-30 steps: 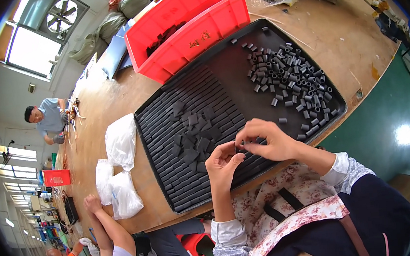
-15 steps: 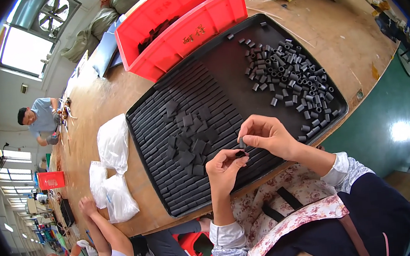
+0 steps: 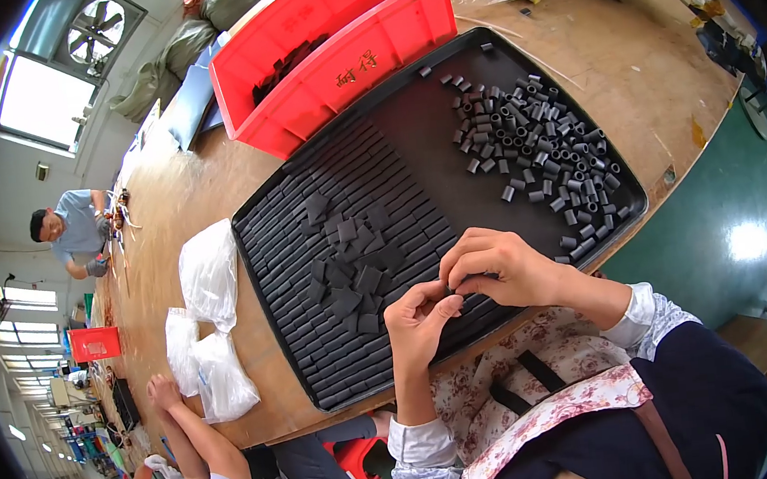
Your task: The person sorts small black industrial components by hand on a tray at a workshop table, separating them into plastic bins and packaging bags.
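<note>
My left hand [image 3: 417, 324] and my right hand [image 3: 506, 269] meet fingertip to fingertip over the near edge of a black tray [image 3: 426, 157]. Both are closed in a pinch. The left fingers hold a small flat black sleeve and the right ones a short black tube; both pieces are now mostly hidden by the fingers. Short black tubes [image 3: 530, 133] lie loose in the tray's right part. Tight rows of flat black pieces [image 3: 341, 368] fill its left part, with a loose heap of black squares [image 3: 349, 261] on top.
Behind the tray stands a red plastic crate [image 3: 330, 69] with dark pieces inside. White plastic bags [image 3: 210, 275] lie left of the tray on the wooden table [image 3: 278, 393]. A co-worker's clasped hands [image 3: 163, 390] rest at the table edge; another person [image 3: 78, 227] works farther off.
My right hand has brought the tube down and left against the piece in my left hand. The fingertips now close around both pieces.
</note>
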`<action>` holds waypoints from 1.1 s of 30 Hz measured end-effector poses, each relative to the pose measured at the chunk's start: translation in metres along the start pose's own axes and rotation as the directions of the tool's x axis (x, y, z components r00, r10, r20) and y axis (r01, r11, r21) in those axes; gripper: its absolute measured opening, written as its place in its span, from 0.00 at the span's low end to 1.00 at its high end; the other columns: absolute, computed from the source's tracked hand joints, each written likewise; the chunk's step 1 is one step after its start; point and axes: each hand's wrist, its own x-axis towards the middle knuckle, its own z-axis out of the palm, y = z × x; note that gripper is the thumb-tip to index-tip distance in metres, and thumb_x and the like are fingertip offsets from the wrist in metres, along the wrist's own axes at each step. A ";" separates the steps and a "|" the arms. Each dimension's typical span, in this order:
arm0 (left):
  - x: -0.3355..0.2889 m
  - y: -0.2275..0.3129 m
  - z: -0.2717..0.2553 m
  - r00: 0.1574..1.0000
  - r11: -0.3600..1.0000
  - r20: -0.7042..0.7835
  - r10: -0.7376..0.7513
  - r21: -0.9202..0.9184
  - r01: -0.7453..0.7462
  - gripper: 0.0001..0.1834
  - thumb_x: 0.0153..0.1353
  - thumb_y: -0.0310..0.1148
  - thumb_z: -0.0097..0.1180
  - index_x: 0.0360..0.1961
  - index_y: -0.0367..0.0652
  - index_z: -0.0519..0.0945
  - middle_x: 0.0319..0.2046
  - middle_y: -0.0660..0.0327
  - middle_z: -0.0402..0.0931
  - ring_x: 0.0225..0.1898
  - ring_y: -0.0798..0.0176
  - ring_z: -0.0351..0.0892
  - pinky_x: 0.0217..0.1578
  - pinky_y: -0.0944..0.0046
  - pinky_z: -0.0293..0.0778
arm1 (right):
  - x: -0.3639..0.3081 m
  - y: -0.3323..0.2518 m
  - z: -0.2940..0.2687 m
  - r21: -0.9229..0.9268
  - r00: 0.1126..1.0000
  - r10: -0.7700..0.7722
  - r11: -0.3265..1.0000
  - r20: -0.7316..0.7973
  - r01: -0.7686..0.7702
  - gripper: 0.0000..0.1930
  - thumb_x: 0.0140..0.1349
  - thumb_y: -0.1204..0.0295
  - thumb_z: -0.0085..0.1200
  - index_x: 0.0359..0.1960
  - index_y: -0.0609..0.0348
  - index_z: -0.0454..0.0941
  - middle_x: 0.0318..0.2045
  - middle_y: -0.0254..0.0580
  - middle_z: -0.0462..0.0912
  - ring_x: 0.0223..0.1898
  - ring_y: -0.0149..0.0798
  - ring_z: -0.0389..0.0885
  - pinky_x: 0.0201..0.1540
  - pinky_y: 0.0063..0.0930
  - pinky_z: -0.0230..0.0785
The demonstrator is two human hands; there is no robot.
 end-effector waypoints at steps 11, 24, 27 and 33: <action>0.031 0.024 -0.031 0.829 0.393 0.027 0.559 0.871 -0.294 0.14 0.49 0.34 0.63 0.38 0.45 0.80 0.44 0.63 0.74 0.55 0.51 0.60 0.56 0.55 0.57 | -0.007 0.019 -0.015 0.095 0.793 0.483 0.869 -0.370 -0.485 0.02 0.54 0.82 0.54 0.28 0.63 0.77 0.24 0.37 0.78 0.25 0.28 0.76 0.30 0.19 0.68; 0.020 0.026 -0.017 0.862 0.530 0.023 0.507 0.780 -0.332 0.10 0.42 0.22 0.63 0.22 0.42 0.73 0.29 0.63 0.76 0.43 0.56 0.68 0.46 0.59 0.63 | -0.004 0.028 -0.036 -0.655 0.971 0.015 0.736 -0.237 -0.172 0.11 0.45 0.84 0.54 0.33 0.60 0.76 0.38 0.40 0.75 0.40 0.45 0.72 0.45 0.35 0.67; 0.015 0.013 -0.005 0.948 0.895 0.004 0.319 0.327 -0.302 0.10 0.48 0.15 0.55 0.21 0.38 0.67 0.31 0.55 0.77 0.29 0.68 0.74 0.30 0.72 0.70 | -0.009 0.036 -0.039 -0.661 0.978 0.077 0.726 -0.194 -0.189 0.12 0.46 0.84 0.53 0.34 0.60 0.76 0.40 0.39 0.75 0.41 0.44 0.72 0.45 0.36 0.67; 0.008 0.003 0.009 0.994 0.995 0.036 0.100 -0.008 -0.100 0.08 0.52 0.16 0.58 0.25 0.34 0.70 0.32 0.56 0.76 0.32 0.71 0.76 0.35 0.74 0.75 | -0.003 0.038 -0.037 -0.702 0.965 0.074 0.672 -0.253 -0.235 0.15 0.44 0.84 0.49 0.36 0.58 0.75 0.39 0.38 0.75 0.43 0.42 0.71 0.47 0.32 0.64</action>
